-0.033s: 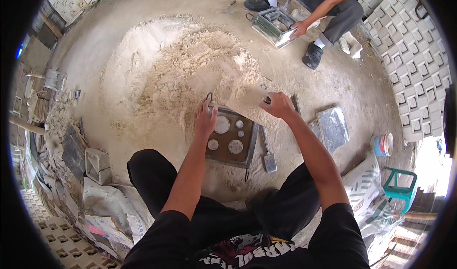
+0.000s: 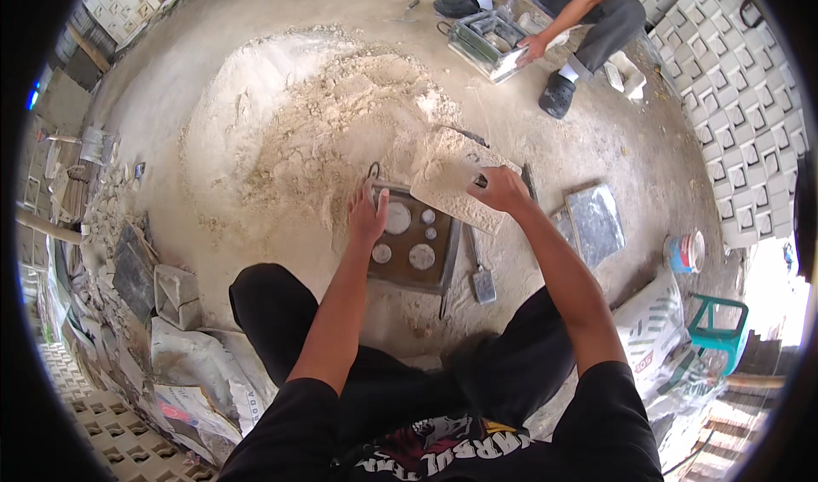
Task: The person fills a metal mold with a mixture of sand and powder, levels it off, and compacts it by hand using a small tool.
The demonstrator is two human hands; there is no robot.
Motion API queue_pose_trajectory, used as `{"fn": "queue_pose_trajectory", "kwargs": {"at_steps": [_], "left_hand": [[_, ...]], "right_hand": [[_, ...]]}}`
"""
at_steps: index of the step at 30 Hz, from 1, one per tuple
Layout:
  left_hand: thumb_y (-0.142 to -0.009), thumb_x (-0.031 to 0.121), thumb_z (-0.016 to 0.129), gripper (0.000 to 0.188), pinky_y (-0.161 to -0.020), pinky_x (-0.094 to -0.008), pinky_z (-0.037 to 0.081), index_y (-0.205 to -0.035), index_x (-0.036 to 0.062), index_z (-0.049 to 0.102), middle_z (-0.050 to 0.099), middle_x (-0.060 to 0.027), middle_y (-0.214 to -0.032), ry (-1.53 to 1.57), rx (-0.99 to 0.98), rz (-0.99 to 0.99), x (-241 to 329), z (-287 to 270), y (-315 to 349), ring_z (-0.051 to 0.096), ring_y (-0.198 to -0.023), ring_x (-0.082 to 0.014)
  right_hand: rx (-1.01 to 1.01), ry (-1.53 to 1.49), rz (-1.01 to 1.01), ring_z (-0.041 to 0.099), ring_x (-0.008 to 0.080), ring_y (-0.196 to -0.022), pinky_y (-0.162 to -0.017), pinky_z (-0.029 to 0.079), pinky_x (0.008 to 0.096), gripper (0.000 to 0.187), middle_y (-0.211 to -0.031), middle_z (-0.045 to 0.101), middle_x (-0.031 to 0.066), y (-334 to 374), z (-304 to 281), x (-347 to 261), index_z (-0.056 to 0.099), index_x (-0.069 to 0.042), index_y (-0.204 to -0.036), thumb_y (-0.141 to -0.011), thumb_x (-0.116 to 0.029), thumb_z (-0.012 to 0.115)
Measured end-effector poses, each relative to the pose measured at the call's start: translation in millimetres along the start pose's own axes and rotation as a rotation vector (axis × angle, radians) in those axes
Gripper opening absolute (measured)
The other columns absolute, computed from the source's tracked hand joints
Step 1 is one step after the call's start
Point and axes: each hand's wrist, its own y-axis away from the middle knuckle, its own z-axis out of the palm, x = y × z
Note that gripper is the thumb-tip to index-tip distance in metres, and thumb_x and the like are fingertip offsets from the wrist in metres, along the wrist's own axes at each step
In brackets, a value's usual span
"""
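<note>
A flat metal mould [image 2: 385,271] with several pale round discs in its brown face lies on the ground before my knees. My left hand [image 2: 366,215] is on its far left corner, thumb and fingers closed at the frame beside a small metal ring. To the right, my right hand [image 2: 501,189] is curled round a small dark thing whose kind I cannot make out. That hand is over the right edge of a rectangular board [image 2: 439,188] coated in pale powder, which reaches over the mould's far right corner. Blur hides the spot left of its fingers.
A heap of pale powder [image 2: 315,115] spreads beyond the mould. A small flat-bladed tool [image 2: 484,286] and grey plates [image 2: 596,226] lie to the right, near a paint bucket [image 2: 684,252] and green stool [image 2: 717,329]. A co-worker [image 2: 609,22] handles another metal mould [image 2: 490,43].
The powder-coated board now shows its far end and outline more plainly. Both hands stay in nearly the same place, and the whole view has shifted slightly.
</note>
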Motion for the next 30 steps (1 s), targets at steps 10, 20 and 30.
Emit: {"fn": "queue_pose_trajectory", "kwargs": {"at_steps": [10, 20, 30], "left_hand": [[-0.098, 0.048, 0.030, 0.066, -0.113, -0.0421, 0.021, -0.140, -0.0035, 0.034, 0.035, -0.0229, -0.145, 0.342, -0.238, 0.220, 73, 1, 68, 0.027, -0.138, -0.0360], [-0.095, 0.064, 0.015, 0.084, -0.113, -0.0337, 0.019, -0.145, -0.0021, 0.027, 0.031, -0.0220, -0.149, 0.501, -0.605, -0.118, 85, 10, 89, 0.024, -0.141, -0.0303], [-0.096, 0.064, 0.017, 0.080, -0.109, -0.0350, 0.026, -0.140, 0.0029, 0.042, 0.043, -0.0191, -0.142, 0.517, -0.611, -0.177, 87, 51, 109, 0.039, -0.133, -0.0272]], "right_hand": [[-0.169, 0.263, -0.067, 0.066, 0.0344, -0.085, -0.075, 0.053, 0.0435, 0.043, -0.088, 0.069, 0.0153, 102, 18, 18, 0.070, -0.009, -0.084, -0.072, -0.050, 0.066], [-0.272, 0.321, 0.016, 0.066, 0.0298, -0.096, -0.082, 0.054, 0.0421, 0.048, -0.103, 0.069, 0.0129, 110, 28, -20, 0.071, -0.009, -0.099, -0.073, -0.049, 0.071], [-0.331, 0.263, 0.074, 0.066, 0.0282, -0.099, -0.086, 0.052, 0.0415, 0.051, -0.107, 0.068, 0.0116, 107, 26, -8, 0.070, -0.009, -0.102, -0.072, -0.050, 0.072]]}}
